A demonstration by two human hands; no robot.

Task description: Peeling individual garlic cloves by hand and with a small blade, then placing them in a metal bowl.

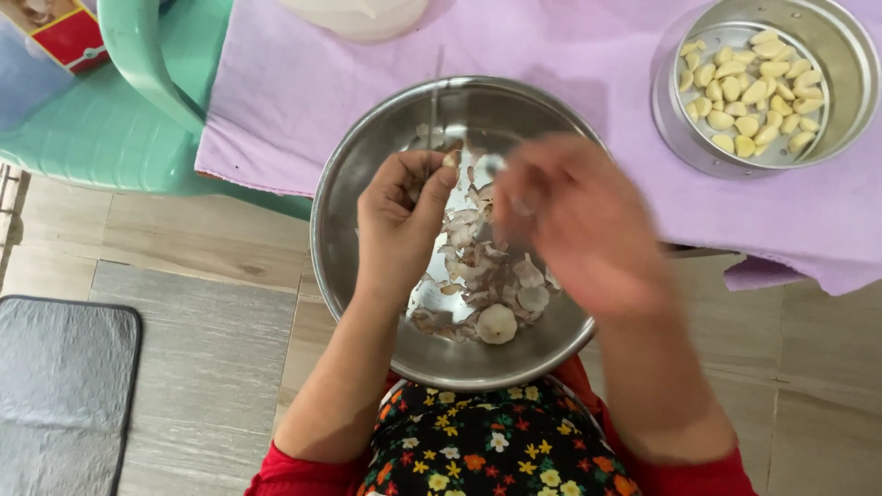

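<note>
Left hand curled around a thin knife, blade up, over a steel bowl. Right hand blurred; grip impossible to tell. Papery garlic skins, white and purplish, heaped inside the bowl beside one pale whole bulb. Peeled yellowish cloves piled in a round tin on purple cloth.

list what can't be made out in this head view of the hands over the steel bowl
- Right hand: motion-blurred, so its fingers and whatever it holds are unclear.
- Knife in the left hand: only a thin blade edge shows; the fingers cover the handle.
- White container: cut off by the top edge.
- Steel bowl: base hidden under garlic skins.
</note>
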